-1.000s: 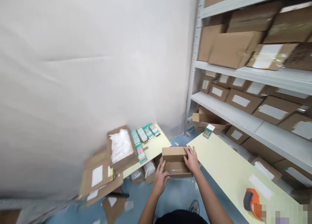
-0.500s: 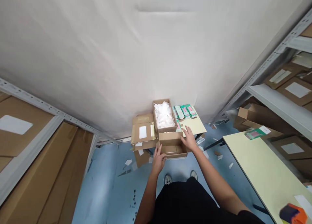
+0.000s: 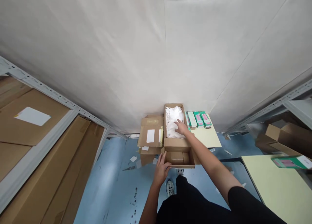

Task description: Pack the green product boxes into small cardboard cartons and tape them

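My left hand (image 3: 162,167) grips the near left wall of a small open cardboard box (image 3: 179,156) held out in front of me. My right hand (image 3: 181,127) reaches past it into a taller open carton (image 3: 167,139) filled with white bagged items (image 3: 173,120); its fingers lie on those bags and I cannot see whether they have closed on one. To the right of the carton, several green and pink packets (image 3: 199,118) lie on a pale yellow tabletop (image 3: 207,138).
Flattened labelled cartons (image 3: 150,135) lie left of the filled carton. Grey metal shelving (image 3: 48,97) with large cardboard boxes runs along the left. A second pale yellow table (image 3: 275,181) with a green packet (image 3: 290,161) is at the right. Paper scraps litter the blue floor (image 3: 117,188).
My view swung left toward the wall. My right hand left the small box's right side and reached forward into the carton of white bags. The left hand kept hold of the small box.
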Tool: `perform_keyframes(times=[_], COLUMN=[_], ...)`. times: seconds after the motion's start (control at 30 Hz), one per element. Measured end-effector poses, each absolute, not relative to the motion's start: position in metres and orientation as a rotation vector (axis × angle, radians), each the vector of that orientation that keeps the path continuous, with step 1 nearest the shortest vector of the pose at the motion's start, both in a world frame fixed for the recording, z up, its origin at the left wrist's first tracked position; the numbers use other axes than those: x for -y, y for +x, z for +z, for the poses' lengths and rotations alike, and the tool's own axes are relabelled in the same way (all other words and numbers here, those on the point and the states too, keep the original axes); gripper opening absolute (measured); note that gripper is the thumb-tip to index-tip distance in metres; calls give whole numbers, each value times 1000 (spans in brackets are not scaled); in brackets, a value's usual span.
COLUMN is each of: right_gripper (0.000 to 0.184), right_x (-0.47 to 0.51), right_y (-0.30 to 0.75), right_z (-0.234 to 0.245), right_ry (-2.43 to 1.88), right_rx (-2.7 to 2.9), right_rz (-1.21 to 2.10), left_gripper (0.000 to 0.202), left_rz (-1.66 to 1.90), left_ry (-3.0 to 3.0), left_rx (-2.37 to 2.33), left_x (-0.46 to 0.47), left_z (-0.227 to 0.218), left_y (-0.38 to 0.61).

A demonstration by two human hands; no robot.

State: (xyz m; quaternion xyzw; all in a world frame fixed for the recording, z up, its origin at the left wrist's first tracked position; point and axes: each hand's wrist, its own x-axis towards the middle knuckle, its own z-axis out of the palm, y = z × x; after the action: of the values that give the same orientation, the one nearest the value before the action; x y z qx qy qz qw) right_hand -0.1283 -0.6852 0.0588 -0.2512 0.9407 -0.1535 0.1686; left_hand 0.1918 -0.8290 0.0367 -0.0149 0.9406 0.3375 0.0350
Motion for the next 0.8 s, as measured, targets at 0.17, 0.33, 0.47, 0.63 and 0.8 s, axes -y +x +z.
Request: perform_keyframes(times=[0.17,0.33,0.47,0.63,0.8], right_gripper=[83,37,31,39,36], right_x=[722,727,720,709,696], right_y=[-160,-169,-177,-175,-156], right_z=[34,22,37,71,98], right_ry=[-780,-784,-802,-790,-685], right_rx=[-2566,-2594,-2617,-2739,-2992], right_rz=[-195,-154,-183,-273,-639], left_gripper=[17,16,15,19,20], left_rz=[929,901,914,936,1006], left_ry=[-63,-129,-168,-156,-94], left_rx=[-2889,-2895,-2898,-2913,-2961], left_x=[831,829,829,833,836], left_z=[37,34,36,46,59], left_y=[169,161,163,161,159])
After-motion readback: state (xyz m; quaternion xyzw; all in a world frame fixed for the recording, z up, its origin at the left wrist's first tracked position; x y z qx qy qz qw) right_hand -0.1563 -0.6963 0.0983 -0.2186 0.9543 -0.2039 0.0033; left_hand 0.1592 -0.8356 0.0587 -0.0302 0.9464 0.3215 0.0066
